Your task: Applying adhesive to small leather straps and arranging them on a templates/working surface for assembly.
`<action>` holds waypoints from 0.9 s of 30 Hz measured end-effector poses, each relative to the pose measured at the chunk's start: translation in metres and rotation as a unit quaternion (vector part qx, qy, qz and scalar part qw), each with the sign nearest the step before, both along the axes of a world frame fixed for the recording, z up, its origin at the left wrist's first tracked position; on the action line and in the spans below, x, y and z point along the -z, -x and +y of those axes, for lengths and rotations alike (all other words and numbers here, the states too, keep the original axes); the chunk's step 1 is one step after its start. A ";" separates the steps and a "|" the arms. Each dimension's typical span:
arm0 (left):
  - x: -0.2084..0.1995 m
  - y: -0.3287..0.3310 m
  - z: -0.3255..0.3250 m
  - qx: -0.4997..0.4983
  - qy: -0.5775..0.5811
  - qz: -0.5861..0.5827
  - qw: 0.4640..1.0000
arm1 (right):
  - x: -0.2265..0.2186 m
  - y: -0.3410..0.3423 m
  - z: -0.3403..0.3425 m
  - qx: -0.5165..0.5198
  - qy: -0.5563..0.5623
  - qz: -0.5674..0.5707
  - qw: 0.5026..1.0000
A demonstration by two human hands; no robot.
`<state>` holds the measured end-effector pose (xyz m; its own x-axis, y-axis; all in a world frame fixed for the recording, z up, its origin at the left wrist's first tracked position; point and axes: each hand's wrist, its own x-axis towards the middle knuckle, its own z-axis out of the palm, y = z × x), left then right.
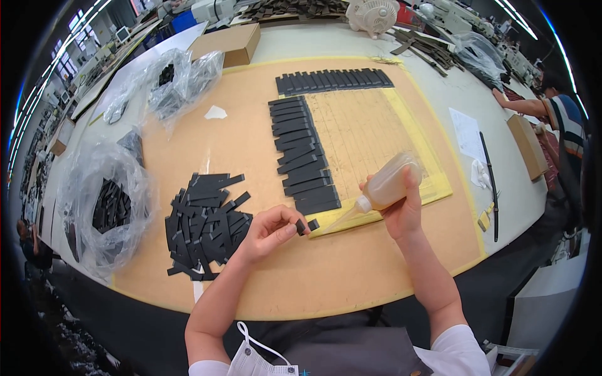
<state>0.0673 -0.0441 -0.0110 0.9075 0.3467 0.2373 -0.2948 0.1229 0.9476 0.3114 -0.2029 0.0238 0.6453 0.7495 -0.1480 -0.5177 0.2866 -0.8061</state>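
My right hand (404,213) is wrapped round a translucent squeeze bottle (390,182) of amber liquid. The bottle tilts, its thin nozzle pointing down and left toward my left hand (271,233). Pinched in those left fingers is a short black strip (312,225), at the near corner of a lined board (364,131) with yellow-taped edges. Black strips (304,156) overlap in a column along the board's left side. Another row of black strips (335,81) runs across its far end. Left of my left hand lies a loose pile of black strips (207,219).
Clear plastic bags (141,188) with black pieces stand at the left. A cardboard box (229,45) and a beige fan-like machine (373,15) are at the back. On the right are a paper sheet (464,133), a thin black rod (489,188) and a co-worker (564,125).
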 end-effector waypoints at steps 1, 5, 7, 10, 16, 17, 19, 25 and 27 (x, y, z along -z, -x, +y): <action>0.002 0.001 -0.001 0.010 -0.010 -0.008 1.000 | -0.002 -0.001 -0.002 0.010 -0.010 -0.008 1.000; 0.001 0.005 -0.005 0.004 0.038 0.025 0.999 | 0.002 -0.005 -0.003 0.010 -0.046 0.088 0.995; -0.004 0.000 -0.007 -0.004 0.058 0.040 0.998 | -0.001 -0.009 -0.006 0.003 -0.049 0.109 0.993; -0.002 0.000 -0.009 0.007 0.098 0.035 0.995 | -0.003 -0.012 -0.008 0.011 -0.063 0.104 0.993; -0.002 -0.003 -0.007 -0.015 0.095 0.085 0.992 | -0.004 -0.018 -0.009 0.026 -0.075 0.100 0.992; 0.001 -0.005 -0.006 -0.018 0.092 0.076 0.993 | -0.005 -0.018 -0.009 0.025 -0.075 0.101 0.992; 0.000 -0.005 -0.007 -0.025 0.091 0.071 0.993 | -0.010 -0.016 -0.008 0.034 -0.082 0.105 0.991; -0.008 -0.010 -0.003 -0.073 0.057 0.145 0.985 | -0.010 -0.021 -0.010 0.036 -0.104 0.094 0.989; -0.005 -0.020 0.001 -0.077 -0.007 0.170 0.982 | -0.009 -0.031 -0.012 0.028 -0.104 0.090 0.990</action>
<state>0.0878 -0.0433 -0.0060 0.8723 0.4847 -0.0640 0.0240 0.0883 0.9958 0.3427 -0.2150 0.0323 0.6633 0.7402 -0.1101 -0.6266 0.4689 -0.6225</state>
